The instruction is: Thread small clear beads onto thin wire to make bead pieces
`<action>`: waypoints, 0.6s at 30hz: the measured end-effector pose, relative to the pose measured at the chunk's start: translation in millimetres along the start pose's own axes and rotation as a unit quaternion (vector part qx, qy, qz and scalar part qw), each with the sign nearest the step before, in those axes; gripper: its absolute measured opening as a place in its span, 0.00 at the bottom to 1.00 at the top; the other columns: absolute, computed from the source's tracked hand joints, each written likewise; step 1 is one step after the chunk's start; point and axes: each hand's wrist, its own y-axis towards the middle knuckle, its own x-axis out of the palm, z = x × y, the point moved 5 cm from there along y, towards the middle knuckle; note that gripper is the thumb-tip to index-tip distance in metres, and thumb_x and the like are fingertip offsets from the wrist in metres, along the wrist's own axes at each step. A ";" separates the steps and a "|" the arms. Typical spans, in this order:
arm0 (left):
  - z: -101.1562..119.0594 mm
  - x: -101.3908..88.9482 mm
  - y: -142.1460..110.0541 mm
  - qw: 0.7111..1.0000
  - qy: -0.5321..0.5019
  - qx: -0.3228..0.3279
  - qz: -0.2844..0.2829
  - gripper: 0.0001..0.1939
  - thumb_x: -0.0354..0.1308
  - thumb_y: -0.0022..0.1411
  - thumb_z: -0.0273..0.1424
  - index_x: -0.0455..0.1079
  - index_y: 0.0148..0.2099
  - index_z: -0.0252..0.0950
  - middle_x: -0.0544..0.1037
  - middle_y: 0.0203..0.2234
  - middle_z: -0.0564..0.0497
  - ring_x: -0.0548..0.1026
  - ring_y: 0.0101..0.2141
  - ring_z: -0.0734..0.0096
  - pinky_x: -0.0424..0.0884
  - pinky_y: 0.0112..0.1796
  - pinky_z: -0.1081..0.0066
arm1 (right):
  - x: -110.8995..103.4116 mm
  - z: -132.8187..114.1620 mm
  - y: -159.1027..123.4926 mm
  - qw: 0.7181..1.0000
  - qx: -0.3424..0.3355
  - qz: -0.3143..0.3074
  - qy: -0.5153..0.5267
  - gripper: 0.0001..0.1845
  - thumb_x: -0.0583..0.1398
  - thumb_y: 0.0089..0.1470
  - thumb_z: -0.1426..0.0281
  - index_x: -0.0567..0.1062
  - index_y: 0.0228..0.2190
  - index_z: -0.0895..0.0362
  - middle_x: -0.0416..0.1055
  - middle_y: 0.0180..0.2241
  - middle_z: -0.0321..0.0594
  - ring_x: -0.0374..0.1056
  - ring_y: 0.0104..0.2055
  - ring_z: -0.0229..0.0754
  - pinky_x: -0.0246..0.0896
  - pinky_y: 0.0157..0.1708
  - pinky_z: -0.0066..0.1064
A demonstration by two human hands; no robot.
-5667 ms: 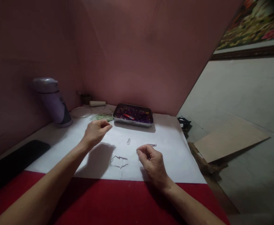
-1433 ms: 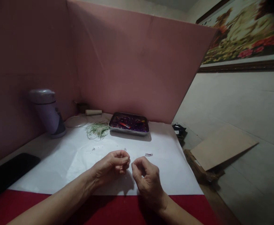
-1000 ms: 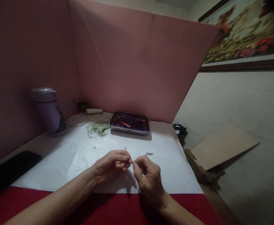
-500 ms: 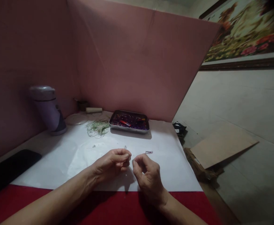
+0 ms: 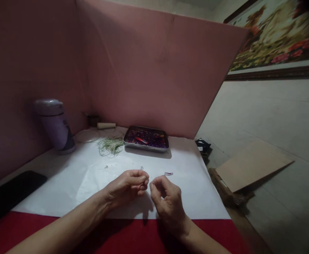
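Observation:
My left hand (image 5: 131, 185) is closed in a pinch above the white sheet (image 5: 196, 197). What sits between its fingertips is too small to make out. Close by on the right, my right hand (image 5: 168, 197) also pinches thumb against forefinger, and anything it holds is hidden or too fine to see. A narrow gap separates the fingertips of both hands. Just beyond the left fingers lies a tiny shiny piece (image 5: 142, 168). A small clear and dark object (image 5: 168, 173) rests past my right hand, and another tiny piece (image 5: 106, 167) lies farther left.
A metal tray (image 5: 146, 148) of purple beads with a red-handled tool stands at the back. Left of it are tangled green threads (image 5: 110, 145), a pale roll (image 5: 106, 125) and a purple flask (image 5: 55, 127). A black object (image 5: 14, 190) lies front left; cardboard (image 5: 253, 165) leans right.
Both hands keep nearly the same pinched pose. The whole view has shifted slightly, so everything appears a little lower.

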 end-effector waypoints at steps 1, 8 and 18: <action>-0.2 -0.3 -0.2 1.000 0.001 0.000 0.000 0.03 0.59 0.52 0.23 0.70 0.32 0.27 0.66 0.23 0.50 0.61 0.23 0.82 0.57 0.25 0.79 | 0.2 -0.3 0.2 1.000 0.000 0.000 -0.002 0.06 0.53 0.51 0.75 0.64 0.23 0.58 0.55 0.19 0.30 0.54 0.20 0.32 0.51 0.22 0.24; -1.5 -0.5 0.5 1.000 -0.006 0.005 -0.016 0.03 0.57 0.54 0.24 0.70 0.31 0.27 0.61 0.21 0.53 0.55 0.20 0.84 0.53 0.23 0.80 | -0.3 -1.7 0.7 1.000 0.003 -0.003 -0.002 0.05 0.53 0.51 0.75 0.64 0.24 0.58 0.56 0.19 0.30 0.54 0.20 0.32 0.51 0.22 0.24; -0.9 0.7 -0.1 1.000 -0.007 0.009 -0.014 0.03 0.58 0.53 0.23 0.70 0.31 0.27 0.63 0.22 0.52 0.58 0.22 0.82 0.55 0.24 0.79 | -1.1 -1.4 1.7 1.000 -0.004 0.001 -0.006 0.06 0.53 0.51 0.75 0.64 0.23 0.58 0.56 0.19 0.31 0.53 0.20 0.32 0.51 0.22 0.24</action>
